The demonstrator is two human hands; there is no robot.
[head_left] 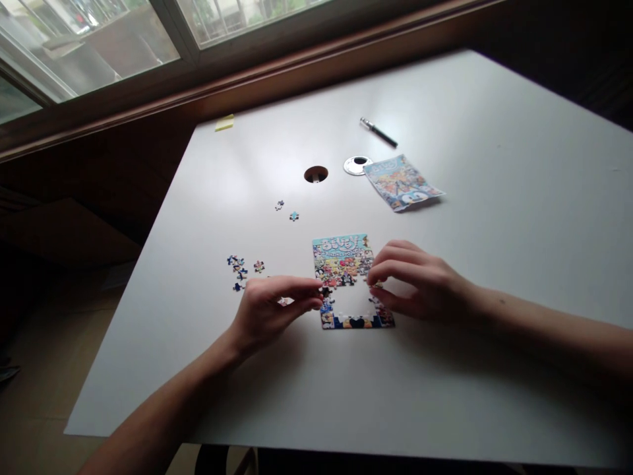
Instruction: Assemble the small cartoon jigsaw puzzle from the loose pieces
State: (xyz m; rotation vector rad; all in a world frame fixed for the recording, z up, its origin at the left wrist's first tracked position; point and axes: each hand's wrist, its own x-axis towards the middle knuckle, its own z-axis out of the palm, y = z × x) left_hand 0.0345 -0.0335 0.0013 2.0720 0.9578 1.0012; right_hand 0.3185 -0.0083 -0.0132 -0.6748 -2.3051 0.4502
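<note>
A partly assembled jigsaw puzzle [341, 260] lies flat on the white table, with a gap in its lower middle where the table shows through. My left hand [270, 307] pinches a small dark puzzle piece [325, 292] at the puzzle's left side, over the edge of the gap. At the right side, my right hand [420, 280] curls its fingers and thumb around the puzzle's edge. Something small and yellowish shows between those fingertips; whether it is loose or part of the puzzle is unclear. Several loose puzzle pieces [239, 271] lie left of my left hand, some partly hidden by it.
Two loose pieces [294, 216] lie farther back on the table [494, 231]. Behind the puzzle are a creased picture sheet [401, 181], a round cable hole [316, 175], its ring-shaped cover [352, 166] and a black pen [380, 133]. Yellow tape [224, 123] marks the far left corner.
</note>
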